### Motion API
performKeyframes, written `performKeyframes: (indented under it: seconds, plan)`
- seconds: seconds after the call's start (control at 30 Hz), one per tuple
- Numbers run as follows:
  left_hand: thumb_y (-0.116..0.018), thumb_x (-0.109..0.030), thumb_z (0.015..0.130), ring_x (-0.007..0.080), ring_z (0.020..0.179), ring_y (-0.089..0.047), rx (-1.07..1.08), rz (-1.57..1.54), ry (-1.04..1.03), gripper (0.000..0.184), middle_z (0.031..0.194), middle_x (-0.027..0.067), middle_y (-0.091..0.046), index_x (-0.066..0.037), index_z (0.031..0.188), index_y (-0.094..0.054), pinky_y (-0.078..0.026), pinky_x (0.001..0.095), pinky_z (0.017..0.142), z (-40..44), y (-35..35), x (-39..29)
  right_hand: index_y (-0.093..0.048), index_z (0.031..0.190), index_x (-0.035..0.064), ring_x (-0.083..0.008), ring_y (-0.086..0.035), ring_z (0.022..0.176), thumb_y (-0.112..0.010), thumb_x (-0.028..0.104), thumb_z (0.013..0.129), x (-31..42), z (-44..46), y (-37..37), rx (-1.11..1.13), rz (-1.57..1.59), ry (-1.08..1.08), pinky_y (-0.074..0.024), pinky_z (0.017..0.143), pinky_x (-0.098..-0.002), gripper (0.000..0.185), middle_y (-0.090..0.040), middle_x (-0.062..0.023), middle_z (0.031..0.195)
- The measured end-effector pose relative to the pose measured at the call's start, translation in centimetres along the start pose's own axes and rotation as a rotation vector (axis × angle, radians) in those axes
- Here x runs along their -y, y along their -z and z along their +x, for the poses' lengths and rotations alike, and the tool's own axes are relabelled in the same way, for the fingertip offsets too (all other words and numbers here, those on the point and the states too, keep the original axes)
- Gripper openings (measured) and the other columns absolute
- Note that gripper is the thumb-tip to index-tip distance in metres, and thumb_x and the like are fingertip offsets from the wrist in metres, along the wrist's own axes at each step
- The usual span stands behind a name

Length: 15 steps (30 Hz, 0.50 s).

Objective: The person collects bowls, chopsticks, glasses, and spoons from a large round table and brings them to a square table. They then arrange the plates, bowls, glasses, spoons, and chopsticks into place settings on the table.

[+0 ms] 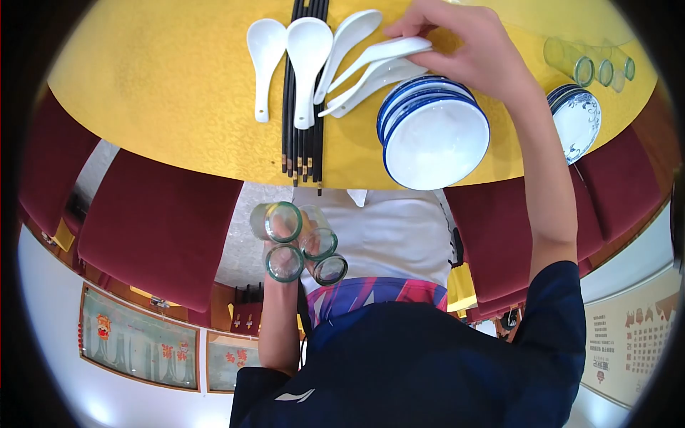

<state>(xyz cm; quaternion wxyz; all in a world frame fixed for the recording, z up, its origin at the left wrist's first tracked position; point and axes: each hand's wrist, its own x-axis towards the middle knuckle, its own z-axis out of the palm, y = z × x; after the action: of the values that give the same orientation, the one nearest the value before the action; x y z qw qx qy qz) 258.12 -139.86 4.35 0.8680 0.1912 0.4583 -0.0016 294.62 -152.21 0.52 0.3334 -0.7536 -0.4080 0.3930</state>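
My left hand (282, 222), partly seen through the glass, is closed around several clear drinking glasses (284, 262) beyond the table's edge, their rims toward me. Over the table, my right hand (467, 46) pinches a white soup spoon (389, 51) by its bowl end between thumb and fingers. Under and beside that spoon lie more white spoons (309, 60), some resting across a bundle of black chopsticks (289, 146). Just below my right hand is a stack of white bowls (437, 144) with blue rims.
A yellow cloth covers the round table (164, 107). Several glasses (571, 60) lie on their sides at the right, near a stack of blue-patterned plates (578, 125) at the edge. Dark red chairs (153, 228) stand along the table on both sides of me.
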Motion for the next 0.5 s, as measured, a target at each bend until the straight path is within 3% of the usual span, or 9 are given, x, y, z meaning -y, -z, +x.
performKeyframes:
  seconds: [0.13,0.23,0.3,0.5]
  plan:
    - [-0.082,-0.027,0.069,0.0153,0.063,-0.053,0.008,-0.013,0.019,0.036,0.077,0.0055,-0.051,-0.012,0.086,-0.053,-0.044,0.0257,0.046,-0.2,0.0,0.1,-0.062,0.097,0.0044,-0.0268,-0.065,0.075,-0.069,0.004,0.075,-0.6,0.6,-0.6,-0.015,0.128,0.072,-0.0506,0.067,-0.0302,0.024,-0.067,-0.0103,0.086]
    - [-0.082,-0.025,0.069,0.0155,0.063,-0.054,0.044,-0.042,0.012,0.034,0.078,0.0055,-0.052,-0.014,0.086,-0.054,-0.044,0.0258,0.047,-0.2,0.4,0.3,-0.061,0.108,0.0069,-0.0262,-0.064,0.080,-0.067,0.004,0.076,0.8,0.5,0.1,0.081,0.084,-0.088,-0.0504,0.071,-0.0317,0.033,-0.066,-0.0102,0.092]
    - [-0.082,-0.025,0.069,0.0153,0.063,-0.054,0.070,-0.059,0.028,0.033,0.079,0.0052,-0.052,-0.015,0.086,-0.055,-0.044,0.0255,0.047,-0.1,0.5,0.3,-0.057,0.119,0.0083,-0.0264,-0.062,0.091,-0.065,0.004,0.077,0.5,0.3,-0.2,0.048,-0.032,0.131,-0.0492,0.079,-0.0333,0.043,-0.063,-0.0116,0.103]
    - [-0.082,-0.025,0.068,0.0153,0.065,-0.054,0.017,-0.031,0.028,0.036,0.079,0.0045,-0.052,-0.014,0.089,-0.055,-0.046,0.0274,0.049,-0.3,0.2,0.3,-0.052,0.125,0.0043,-0.0311,-0.057,0.101,-0.064,0.004,0.078,0.7,0.9,0.3,0.169,-0.026,0.085,-0.0465,0.087,-0.0360,0.049,-0.060,-0.0159,0.109]
